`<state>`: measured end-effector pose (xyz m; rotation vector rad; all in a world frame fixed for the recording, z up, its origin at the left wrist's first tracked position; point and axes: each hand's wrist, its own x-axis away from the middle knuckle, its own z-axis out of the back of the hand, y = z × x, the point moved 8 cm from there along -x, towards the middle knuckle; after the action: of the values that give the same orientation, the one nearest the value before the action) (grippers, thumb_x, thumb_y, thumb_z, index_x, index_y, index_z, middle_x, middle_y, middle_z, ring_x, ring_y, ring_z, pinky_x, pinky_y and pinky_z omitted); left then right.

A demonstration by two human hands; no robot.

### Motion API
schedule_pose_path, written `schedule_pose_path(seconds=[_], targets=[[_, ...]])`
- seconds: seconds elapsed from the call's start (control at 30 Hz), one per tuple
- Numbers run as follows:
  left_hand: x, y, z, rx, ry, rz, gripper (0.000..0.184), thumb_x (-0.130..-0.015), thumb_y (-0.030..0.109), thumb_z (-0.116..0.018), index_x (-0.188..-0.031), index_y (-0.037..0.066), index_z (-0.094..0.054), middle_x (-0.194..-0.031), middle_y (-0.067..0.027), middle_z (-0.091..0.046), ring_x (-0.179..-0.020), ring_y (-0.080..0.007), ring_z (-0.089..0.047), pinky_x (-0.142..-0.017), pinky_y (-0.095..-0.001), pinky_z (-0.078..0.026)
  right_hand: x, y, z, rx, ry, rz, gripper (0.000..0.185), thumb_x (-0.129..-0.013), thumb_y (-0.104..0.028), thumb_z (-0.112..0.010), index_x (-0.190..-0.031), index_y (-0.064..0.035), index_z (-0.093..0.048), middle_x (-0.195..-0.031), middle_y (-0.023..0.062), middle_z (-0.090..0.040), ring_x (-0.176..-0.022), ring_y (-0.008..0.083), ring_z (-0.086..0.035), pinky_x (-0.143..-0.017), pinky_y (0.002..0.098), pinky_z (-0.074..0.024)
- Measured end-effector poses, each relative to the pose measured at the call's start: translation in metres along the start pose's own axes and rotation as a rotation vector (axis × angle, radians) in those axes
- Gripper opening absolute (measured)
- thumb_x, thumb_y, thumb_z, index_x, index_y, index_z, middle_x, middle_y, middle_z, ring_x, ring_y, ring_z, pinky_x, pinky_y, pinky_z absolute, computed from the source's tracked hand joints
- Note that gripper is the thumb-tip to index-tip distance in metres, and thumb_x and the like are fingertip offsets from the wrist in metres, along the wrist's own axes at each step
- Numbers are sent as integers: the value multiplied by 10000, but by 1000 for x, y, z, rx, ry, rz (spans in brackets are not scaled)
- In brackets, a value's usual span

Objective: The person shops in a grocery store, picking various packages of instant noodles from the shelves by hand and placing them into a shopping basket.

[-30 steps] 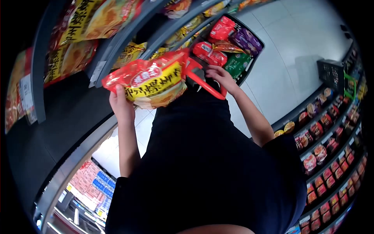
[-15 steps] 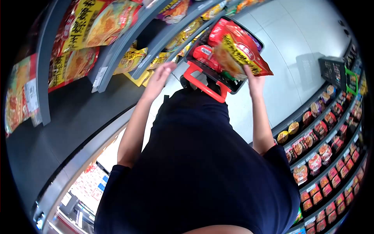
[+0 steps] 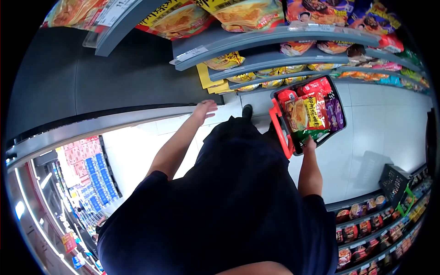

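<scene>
My left hand (image 3: 205,111) is held out over the floor near the dark panel's edge, fingers spread, nothing in it. My right hand (image 3: 310,143) is at the near side of a black shopping basket (image 3: 343,121), beside a green packet (image 3: 315,136); its fingers show only in part and appear to hold nothing. On top of the basket's load lies a red and yellow bag of noodles (image 3: 306,112). Around it are a red packet (image 3: 318,86), a smaller red packet (image 3: 287,95) and a purple packet (image 3: 335,114). The basket's red handle (image 3: 280,128) faces my body.
Grey shelves (image 3: 275,39) filled with bagged noodles run along the far side. Cup noodles (image 3: 358,211) line shelves at lower right, near another dark basket (image 3: 393,183) with a green handle. A dark panel (image 3: 114,78) and stacked goods (image 3: 94,169) are on the left.
The noodle bag has left my right hand and lies flat in the basket. My right hand has drawn back to the basket's near side. The view has turned, bringing the basket lower and rightward.
</scene>
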<state>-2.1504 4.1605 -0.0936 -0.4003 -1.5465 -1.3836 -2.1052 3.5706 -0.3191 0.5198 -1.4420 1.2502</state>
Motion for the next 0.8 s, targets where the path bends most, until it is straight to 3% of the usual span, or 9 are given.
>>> schedule_pose_path(seconds=[0.07, 0.13, 0.2, 0.27, 0.4, 0.5, 0.67, 0.73, 0.8], targets=[[-19, 24, 4, 32, 19, -142, 378, -918, 240, -564, -1258, 99, -477, -1165, -98, -582, -1060, -228, -574, -877, -405, -482, -13, 7, 1, 237, -13, 131, 444, -838, -276, -662, -1188, -24, -557, -878, 66, -559, -762, 204, -523, -583, 401, -444], [-15, 73, 8, 94, 183, -266, 455, -840, 190, -673, -1222, 78, -453, -1165, -67, -558, -1037, -174, -553, -861, -348, -472, -33, 4, 2, 570, 26, 513, 448, -859, -190, -621, -1244, 16, -526, -1004, 141, -628, -931, 261, -592, -795, 371, -489], [-29, 113, 16, 78, 262, -422, 589, -816, 216, -713, -1301, 110, -396, -1189, -66, -541, -1113, -195, -508, -907, -395, -432, 27, -11, -16, 883, -42, 761, 403, -865, -200, -598, -1205, 13, -560, -1045, 165, -646, -956, 253, -606, -855, 325, -462], [-25, 153, 4, 175, 218, -535, 585, -803, 202, -731, -1299, 86, -445, -1197, -58, -554, -1092, -189, -521, -913, -355, -427, 77, -21, -26, 1044, -121, 735, 368, -865, -181, -586, -1164, 33, -579, -1026, 158, -664, -955, 243, -620, -841, 348, -467], [-86, 160, 1, 262, 144, -517, 420, -806, 180, -730, -1171, 37, -580, -1165, -74, -583, -1078, -177, -545, -920, -333, -436, 68, -9, -14, 986, -367, 590, 317, -878, -159, -564, -1121, 43, -585, -957, 107, -661, -857, 183, -618, -782, 315, -487], [-77, 159, -14, 183, 128, -430, 391, -829, 138, -702, -1181, 34, -567, -1173, -75, -581, -1058, -174, -560, -917, -334, -445, 89, -24, -1, 799, -287, 529, 285, -893, -167, -558, -1090, 36, -594, -931, 56, -642, -828, 151, -605, -754, 300, -479], [-5, 146, -39, -112, 140, -920, 359, -837, 152, -698, -1115, -35, -567, -1064, -120, -620, -976, -210, -586, -886, -334, -447, 214, -73, -42, 369, -312, 477, 308, -910, -130, -586, -1173, 25, -547, -998, 85, -648, -925, 152, -622, -834, 275, -489], [12, 124, -43, -395, 275, -986, 372, -841, 104, -683, -1146, -48, -534, -1100, -126, -597, -963, -223, -585, -896, -327, -441, 228, -74, -67, 395, -408, 629, 319, -904, -103, -598, -1185, 35, -535, -1040, 105, -646, -968, 161, -621, -873, 283, -491], [27, 115, -53, -314, 184, -1081, 397, -832, 54, -679, -1181, -30, -513, -1173, -120, -564, -994, -226, -580, -914, -318, -436, 266, -80, -97, 357, -495, 716, 351, -892, -89, -611, -1205, 39, -519, -1084, 120, -635, -980, 169, -621, -890, 290, -491]])
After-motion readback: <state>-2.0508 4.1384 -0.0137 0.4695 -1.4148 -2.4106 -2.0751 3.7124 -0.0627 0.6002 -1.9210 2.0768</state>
